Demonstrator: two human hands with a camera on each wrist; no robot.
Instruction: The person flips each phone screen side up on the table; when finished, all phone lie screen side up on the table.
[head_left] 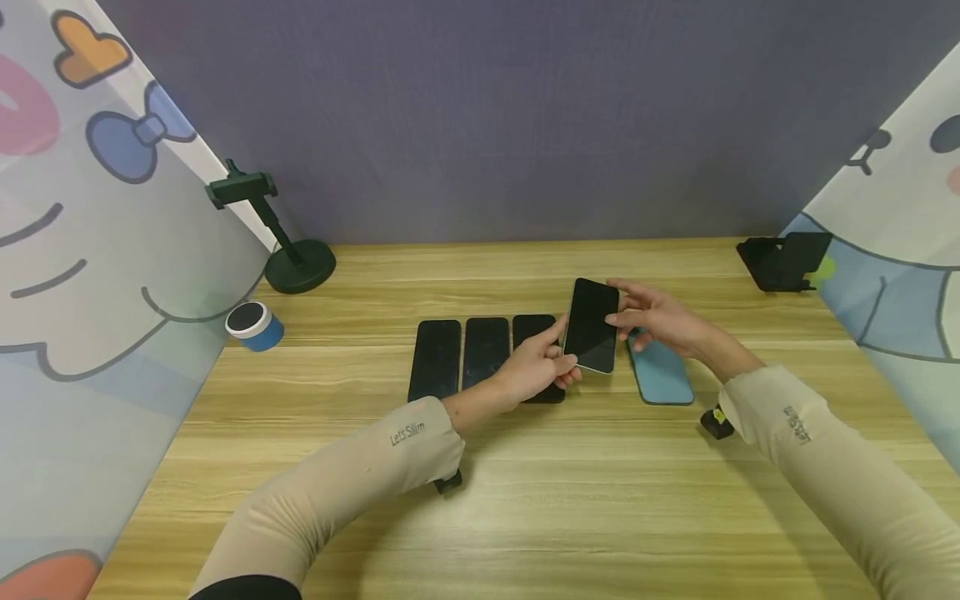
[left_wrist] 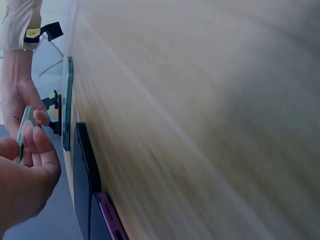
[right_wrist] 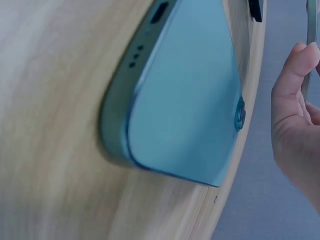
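Both hands hold up a smartphone [head_left: 591,325] with a dark screen and pale edge. My left hand [head_left: 534,367] pinches its lower left part, thumb on the front; in the left wrist view the left hand [left_wrist: 32,175] grips its thin pale edge. At the upper right side, my right hand [head_left: 660,321] pinches it with the thumb on the screen. Under the right hand a light blue phone [head_left: 663,375] lies back up, its camera bump showing in the right wrist view. Three dark phones lie in a row to the left, the third phone [head_left: 536,329] partly behind the left hand.
A dark green phone stand [head_left: 300,265] rises at the back left, near a blue and white round container [head_left: 258,327]. At the back right a black folding stand [head_left: 787,260] sits near the wall. A grey panel [head_left: 525,125] closes off the wooden table's [head_left: 570,517] far edge.
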